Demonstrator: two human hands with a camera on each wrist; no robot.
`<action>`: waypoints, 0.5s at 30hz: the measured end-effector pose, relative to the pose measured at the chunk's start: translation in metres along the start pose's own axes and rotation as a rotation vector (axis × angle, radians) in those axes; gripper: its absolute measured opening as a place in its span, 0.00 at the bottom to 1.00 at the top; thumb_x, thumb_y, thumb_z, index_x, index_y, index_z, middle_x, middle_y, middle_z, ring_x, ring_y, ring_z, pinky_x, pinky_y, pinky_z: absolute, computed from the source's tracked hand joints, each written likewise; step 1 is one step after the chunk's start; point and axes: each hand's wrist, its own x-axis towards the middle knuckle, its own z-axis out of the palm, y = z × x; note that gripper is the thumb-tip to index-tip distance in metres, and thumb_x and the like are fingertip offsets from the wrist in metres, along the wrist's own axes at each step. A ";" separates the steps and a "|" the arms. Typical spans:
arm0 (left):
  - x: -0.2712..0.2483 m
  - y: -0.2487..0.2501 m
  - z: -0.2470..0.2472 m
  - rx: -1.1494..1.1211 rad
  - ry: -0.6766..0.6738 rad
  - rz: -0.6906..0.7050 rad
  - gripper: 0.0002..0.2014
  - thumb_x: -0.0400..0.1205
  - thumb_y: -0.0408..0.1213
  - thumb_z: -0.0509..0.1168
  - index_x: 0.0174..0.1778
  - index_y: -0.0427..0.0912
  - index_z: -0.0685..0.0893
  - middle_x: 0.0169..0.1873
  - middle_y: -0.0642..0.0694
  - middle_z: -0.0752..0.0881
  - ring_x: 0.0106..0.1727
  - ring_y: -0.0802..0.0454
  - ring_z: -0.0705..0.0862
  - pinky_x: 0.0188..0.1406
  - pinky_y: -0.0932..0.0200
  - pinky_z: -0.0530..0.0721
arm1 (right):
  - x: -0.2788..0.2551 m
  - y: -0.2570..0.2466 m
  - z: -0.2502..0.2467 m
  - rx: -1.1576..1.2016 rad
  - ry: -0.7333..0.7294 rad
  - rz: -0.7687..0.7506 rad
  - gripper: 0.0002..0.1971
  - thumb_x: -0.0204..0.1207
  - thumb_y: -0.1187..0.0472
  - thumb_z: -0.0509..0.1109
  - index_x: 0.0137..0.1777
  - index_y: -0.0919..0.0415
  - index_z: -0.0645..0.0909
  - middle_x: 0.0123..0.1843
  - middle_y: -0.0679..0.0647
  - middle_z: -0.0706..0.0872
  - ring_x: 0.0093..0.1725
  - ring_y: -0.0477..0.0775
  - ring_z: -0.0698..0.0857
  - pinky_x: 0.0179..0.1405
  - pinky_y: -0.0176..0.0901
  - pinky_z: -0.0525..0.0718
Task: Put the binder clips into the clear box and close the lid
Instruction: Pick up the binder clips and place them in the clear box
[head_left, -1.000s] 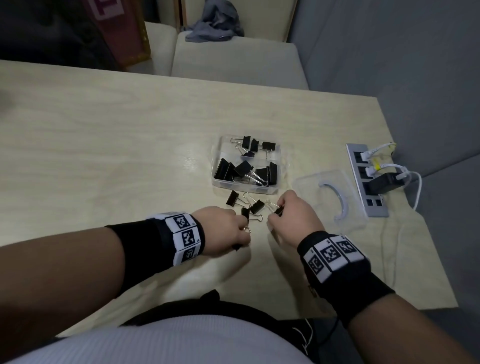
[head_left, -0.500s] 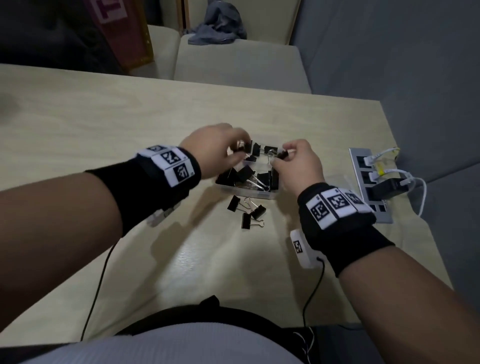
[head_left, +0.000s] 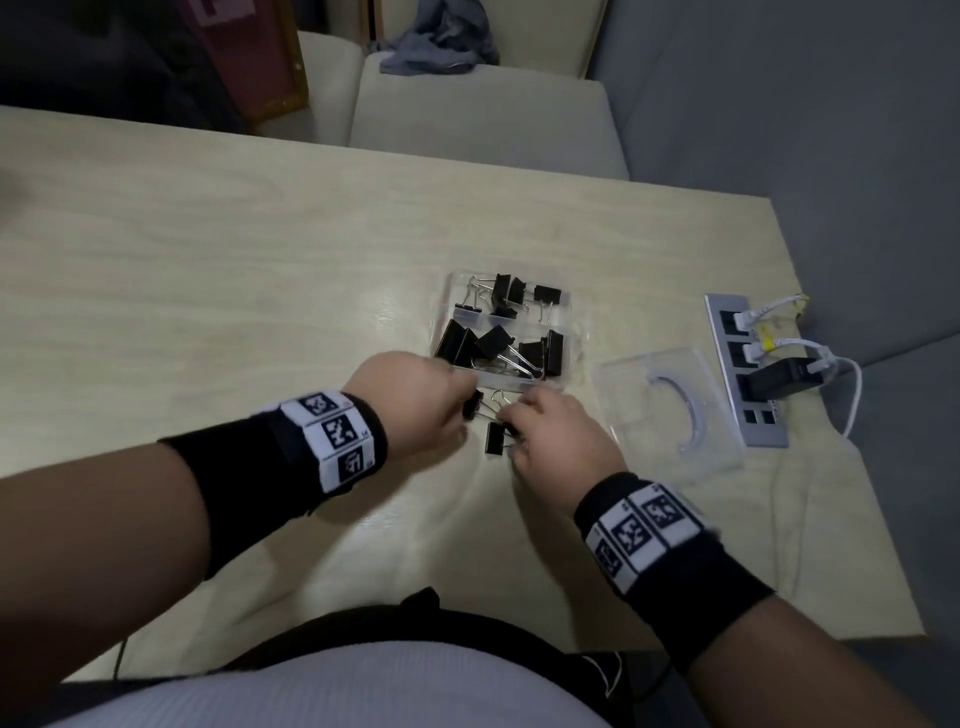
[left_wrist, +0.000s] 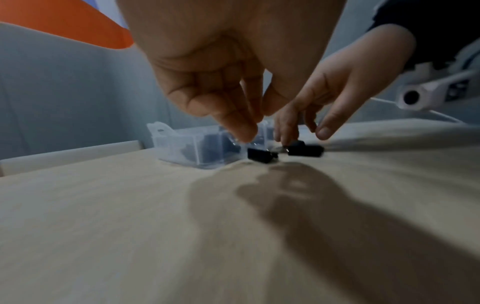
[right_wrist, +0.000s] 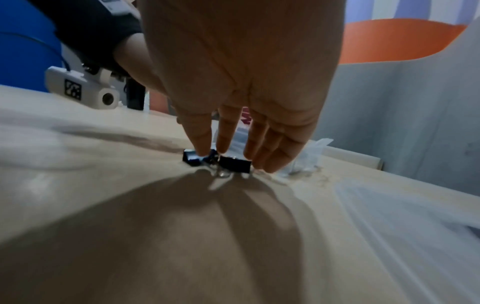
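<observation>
The clear box (head_left: 442, 312) sits open on the pale wooden table and holds several black binder clips (head_left: 498, 343). Its lid (head_left: 670, 410) lies flat to the right. Loose clips lie just in front of the box: one (head_left: 471, 404) at my left hand's (head_left: 460, 410) fingertips, another (head_left: 496, 439) by my right hand (head_left: 511, 422). In the left wrist view my left hand (left_wrist: 259, 121) hangs over a clip (left_wrist: 259, 155), thumb and forefinger apart. In the right wrist view my right hand (right_wrist: 214, 148) reaches down with straight fingers touching two clips (right_wrist: 235, 164).
A silver power strip (head_left: 743, 369) with white cables and a black charger (head_left: 779, 379) lies right of the lid, near the table's right edge. A beige seat (head_left: 488, 114) with a grey cloth stands behind the table.
Both hands came back from over the box to the loose clips in front of it. The clips they carried a second ago now lie in the box.
</observation>
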 end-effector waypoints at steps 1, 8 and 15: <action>-0.002 0.002 0.007 0.026 -0.025 0.022 0.15 0.81 0.48 0.56 0.61 0.49 0.77 0.49 0.46 0.85 0.45 0.41 0.86 0.34 0.54 0.78 | -0.002 0.000 0.006 -0.023 -0.006 0.001 0.19 0.79 0.58 0.64 0.70 0.50 0.76 0.70 0.53 0.74 0.66 0.60 0.74 0.59 0.54 0.81; 0.003 0.004 0.029 0.045 -0.064 0.057 0.14 0.84 0.49 0.54 0.64 0.51 0.73 0.55 0.42 0.79 0.51 0.39 0.84 0.38 0.52 0.76 | -0.004 0.000 0.016 0.067 0.050 0.098 0.10 0.79 0.61 0.64 0.60 0.54 0.74 0.60 0.57 0.73 0.58 0.61 0.75 0.50 0.54 0.83; 0.004 0.006 0.026 0.072 -0.085 -0.019 0.15 0.83 0.44 0.59 0.64 0.46 0.74 0.61 0.42 0.73 0.60 0.40 0.76 0.47 0.46 0.81 | -0.004 0.007 0.011 0.269 -0.018 0.217 0.11 0.75 0.61 0.70 0.55 0.50 0.75 0.55 0.52 0.70 0.49 0.57 0.80 0.50 0.49 0.84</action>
